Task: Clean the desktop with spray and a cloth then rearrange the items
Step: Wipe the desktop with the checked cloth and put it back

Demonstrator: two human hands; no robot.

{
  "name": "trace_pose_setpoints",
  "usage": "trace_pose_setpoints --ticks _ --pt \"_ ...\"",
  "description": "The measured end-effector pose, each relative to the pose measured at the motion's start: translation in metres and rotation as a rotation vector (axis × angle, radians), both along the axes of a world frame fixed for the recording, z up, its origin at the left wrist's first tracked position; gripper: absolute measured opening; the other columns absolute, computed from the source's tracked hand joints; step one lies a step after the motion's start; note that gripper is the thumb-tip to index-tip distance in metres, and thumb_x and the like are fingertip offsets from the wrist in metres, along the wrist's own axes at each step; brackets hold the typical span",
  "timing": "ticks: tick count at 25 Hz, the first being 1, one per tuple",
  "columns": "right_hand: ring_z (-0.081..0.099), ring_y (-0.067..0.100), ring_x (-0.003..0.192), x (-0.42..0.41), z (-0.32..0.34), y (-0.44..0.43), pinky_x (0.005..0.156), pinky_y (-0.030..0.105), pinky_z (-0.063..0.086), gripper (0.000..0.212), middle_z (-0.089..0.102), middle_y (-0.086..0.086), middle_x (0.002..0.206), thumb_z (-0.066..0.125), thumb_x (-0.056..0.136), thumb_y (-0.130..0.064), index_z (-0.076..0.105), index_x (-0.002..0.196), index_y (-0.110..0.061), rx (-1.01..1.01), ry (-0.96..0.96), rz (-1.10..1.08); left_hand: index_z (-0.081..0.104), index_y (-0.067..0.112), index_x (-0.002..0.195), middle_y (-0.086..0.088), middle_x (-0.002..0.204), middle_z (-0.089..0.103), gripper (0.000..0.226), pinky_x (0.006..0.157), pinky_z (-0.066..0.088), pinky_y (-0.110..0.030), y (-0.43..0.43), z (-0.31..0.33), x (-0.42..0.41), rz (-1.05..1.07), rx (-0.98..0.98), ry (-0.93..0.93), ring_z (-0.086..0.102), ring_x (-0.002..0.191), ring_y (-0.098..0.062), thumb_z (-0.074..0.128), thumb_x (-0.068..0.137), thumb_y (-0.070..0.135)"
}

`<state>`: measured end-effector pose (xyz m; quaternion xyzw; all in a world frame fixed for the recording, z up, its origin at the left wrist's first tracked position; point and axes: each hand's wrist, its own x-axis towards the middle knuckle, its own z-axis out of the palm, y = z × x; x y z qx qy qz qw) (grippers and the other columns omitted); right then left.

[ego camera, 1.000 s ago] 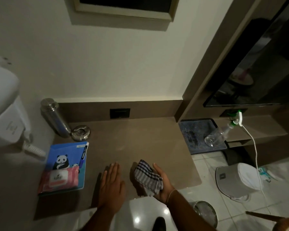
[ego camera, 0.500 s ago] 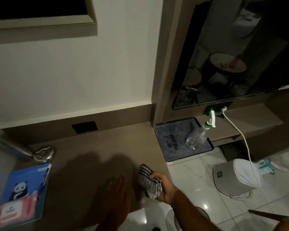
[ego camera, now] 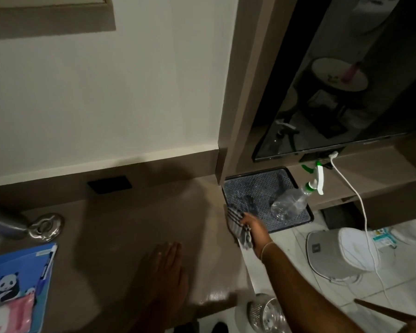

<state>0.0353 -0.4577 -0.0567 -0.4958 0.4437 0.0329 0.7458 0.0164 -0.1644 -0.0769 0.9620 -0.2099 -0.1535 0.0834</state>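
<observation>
Brown desktop [ego camera: 135, 227]: right hand [ego camera: 252, 227] clutching striped cloth [ego camera: 238, 227], long axis toward tray [ego camera: 238, 186]; left hand [ego camera: 166, 272] flat, empty.

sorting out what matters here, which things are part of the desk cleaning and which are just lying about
Part of the job:
striped cloth, gripped in the right hand
spray bottle, on the blue tray
desktop, left hand flat on it
panda notebook, pink wipes pack, steel flask to rearrange

Lying about:
white charger cable
grey floor bin
screen
</observation>
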Motion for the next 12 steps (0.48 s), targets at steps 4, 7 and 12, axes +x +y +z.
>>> trace_pose_setpoints --ticks 4,7,12 --pt "0.067 0.030 0.095 0.045 -0.009 -0.047 0.076 0.028 0.060 0.026 0.076 0.011 0.102 0.055 0.106 -0.006 0.073 0.124 -0.003 -0.392 0.049 0.065 0.061 0.007 0.144 -0.011 0.148 0.064 0.063 0.125 0.008 -0.032 -0.010 -0.024 0.023 0.073 -0.095 -0.057 0.061 0.138 -0.031 0.033 0.093 0.032" --pt "0.056 0.037 0.137 0.059 -0.026 -0.063 0.120 0.049 0.044 0.042 0.060 0.021 0.148 0.058 0.106 -0.011 0.058 0.148 -0.008 -0.654 0.230 0.393 0.070 0.003 0.134 -0.016 0.140 0.069 0.056 0.122 0.019 -0.039 -0.011 -0.034 0.032 0.047 -0.154 -0.148 0.067 0.130 -0.037 0.042 0.092 0.028" --pt "0.026 0.028 0.160 0.052 -0.046 -0.041 0.129 0.044 0.024 0.056 0.020 0.004 0.176 0.056 0.107 -0.024 0.042 0.161 -0.022 -1.044 0.436 1.006 0.059 0.004 0.146 -0.015 0.154 0.058 0.062 0.125 0.022 -0.040 0.003 -0.046 0.043 0.082 -0.225 -0.110 0.052 0.146 -0.034 0.036 0.094 0.029"
